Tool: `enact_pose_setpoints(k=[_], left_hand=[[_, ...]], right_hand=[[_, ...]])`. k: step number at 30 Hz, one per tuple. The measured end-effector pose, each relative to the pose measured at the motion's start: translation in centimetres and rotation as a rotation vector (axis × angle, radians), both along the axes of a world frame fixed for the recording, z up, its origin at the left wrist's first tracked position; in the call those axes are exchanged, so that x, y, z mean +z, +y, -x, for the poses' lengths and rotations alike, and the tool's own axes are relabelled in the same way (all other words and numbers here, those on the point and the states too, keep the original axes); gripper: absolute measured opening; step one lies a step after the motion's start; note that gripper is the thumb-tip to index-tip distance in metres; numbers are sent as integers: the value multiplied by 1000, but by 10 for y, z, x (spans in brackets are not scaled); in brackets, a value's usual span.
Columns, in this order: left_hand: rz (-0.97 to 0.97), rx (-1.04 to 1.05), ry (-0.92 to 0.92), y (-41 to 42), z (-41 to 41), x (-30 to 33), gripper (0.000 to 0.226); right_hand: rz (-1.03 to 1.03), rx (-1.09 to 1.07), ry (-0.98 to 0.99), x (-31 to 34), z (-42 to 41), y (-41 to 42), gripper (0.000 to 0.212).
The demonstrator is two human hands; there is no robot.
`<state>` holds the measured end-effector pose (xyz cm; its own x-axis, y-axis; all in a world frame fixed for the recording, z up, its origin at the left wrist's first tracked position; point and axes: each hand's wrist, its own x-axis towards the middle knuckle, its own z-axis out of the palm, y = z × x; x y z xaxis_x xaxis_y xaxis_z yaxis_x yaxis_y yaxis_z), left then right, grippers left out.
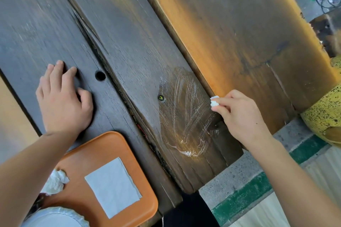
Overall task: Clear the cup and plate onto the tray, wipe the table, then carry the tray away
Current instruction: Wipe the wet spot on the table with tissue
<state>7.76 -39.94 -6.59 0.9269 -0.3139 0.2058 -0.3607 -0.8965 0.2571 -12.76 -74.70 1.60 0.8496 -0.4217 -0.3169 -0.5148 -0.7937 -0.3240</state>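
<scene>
Left hand point(62, 101) flat on dark plank table point(129, 29), right hand point(239, 114) pinching tissue wad point(214, 101) beside wet smear point(186, 112).

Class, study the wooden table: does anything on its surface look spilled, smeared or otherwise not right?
Yes. A wet smear with whitish streaks spreads over the table plank near the right hand, ending in a small white residue blob at its near end. It looks only partly wiped.

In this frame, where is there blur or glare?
Head view: motion blur softens the far table planks; warm orange light bands the table's right side; wet wipe streaks glint; the right hand, left hand and tray stay fairly sharp.
</scene>
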Motion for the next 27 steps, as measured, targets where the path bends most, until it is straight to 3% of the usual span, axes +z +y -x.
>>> enact_pose_setpoints(k=[4, 9, 12, 16, 22, 27], left_hand=[[-12, -2, -5, 1, -1, -1, 51], [-12, 7, -4, -1, -1, 0, 51], [-19, 4, 4, 0, 0, 0, 51], [-23, 9, 9, -1, 1, 4, 51], [-28, 15, 10, -5, 2, 8, 52], [-28, 11, 6, -5, 2, 8, 52]], right_hand=[[4, -91, -38, 2, 11, 12, 19], [-50, -10, -68, 22, 33, 28, 15], [-63, 23, -185, 30, 43, 35, 18], [18, -20, -363, 17, -9, 16, 22], [0, 415, -565, -13, -129, 19, 21], [79, 893, -306, -19, -156, 5, 25]])
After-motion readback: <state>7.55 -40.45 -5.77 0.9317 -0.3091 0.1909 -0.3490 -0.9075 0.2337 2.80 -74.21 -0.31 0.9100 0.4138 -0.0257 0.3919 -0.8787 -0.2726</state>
